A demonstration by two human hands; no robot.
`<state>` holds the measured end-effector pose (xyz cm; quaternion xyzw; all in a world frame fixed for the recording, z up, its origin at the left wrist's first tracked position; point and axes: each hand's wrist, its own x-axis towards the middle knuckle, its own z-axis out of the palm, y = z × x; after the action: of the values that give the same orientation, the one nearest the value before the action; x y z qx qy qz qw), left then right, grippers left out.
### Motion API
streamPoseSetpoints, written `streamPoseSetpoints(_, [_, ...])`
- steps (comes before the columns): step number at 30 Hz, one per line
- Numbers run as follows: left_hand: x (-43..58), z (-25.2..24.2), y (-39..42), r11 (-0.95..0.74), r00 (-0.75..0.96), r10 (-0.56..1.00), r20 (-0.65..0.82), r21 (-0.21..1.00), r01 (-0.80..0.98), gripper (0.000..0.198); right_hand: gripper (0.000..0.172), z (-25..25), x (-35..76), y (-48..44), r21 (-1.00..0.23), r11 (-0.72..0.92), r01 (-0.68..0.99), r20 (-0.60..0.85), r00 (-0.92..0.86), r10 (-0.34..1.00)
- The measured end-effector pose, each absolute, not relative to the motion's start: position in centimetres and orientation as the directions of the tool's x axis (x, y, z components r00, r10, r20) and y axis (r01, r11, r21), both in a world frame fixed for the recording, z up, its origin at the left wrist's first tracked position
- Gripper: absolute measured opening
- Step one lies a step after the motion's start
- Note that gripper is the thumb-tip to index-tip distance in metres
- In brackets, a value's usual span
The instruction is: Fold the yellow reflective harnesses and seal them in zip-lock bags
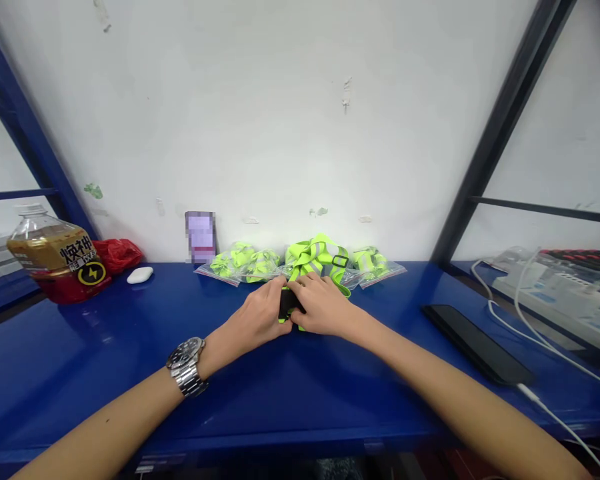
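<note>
**Q:** Bench top (130, 360)?
**A:** Painted metal, blue, high gloss, smooth.
**Q:** Neon vest (313, 257)?
**A:** Matt woven cloth, dull silver reflective strips.
**Q:** Bags (217, 273)?
**A:** Clear plastic, shiny.
**Q:** Watch (186, 363)?
**A:** Polished steel.
**Q:** Bottle (35, 247)?
**A:** Clear plastic, glossy label.

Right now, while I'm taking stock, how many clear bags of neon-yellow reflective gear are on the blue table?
3. The first bag and second bag lie left of the loose reflective strap; the third bag lies right of it. Plastic under the strap may be a hidden fourth.
</note>
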<state>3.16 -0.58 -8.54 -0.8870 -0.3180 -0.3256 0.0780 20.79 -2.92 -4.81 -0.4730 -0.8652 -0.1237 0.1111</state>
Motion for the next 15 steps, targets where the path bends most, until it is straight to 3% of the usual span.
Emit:
streamPoseSetpoints(4, [3.0,-9.0,-0.7,-0.823,0.667,0.398,0.629,-0.075,0.562,0.048,0.032,-5.0,20.7,-2.7,0.194,0.508,0.839,0.312,-0.544,0.779])
streamPoseSetpoints(9, [2.8,-8.6,-0.8,-0.817,0.707,0.371,0.603,-0.149,0.556,0.032,0.023,-5.1,20.2,-3.5,0.271,0.493,0.827,0.271,-0.557,0.785])
streamPoseSetpoints(15, [1.9,-8.3,-0.6,-0.818,0.701,0.345,0.624,-0.166,0.550,0.043,0.021,-4.5,21.8,-3.2,0.209,0.498,0.842,0.225,-0.537,0.813])
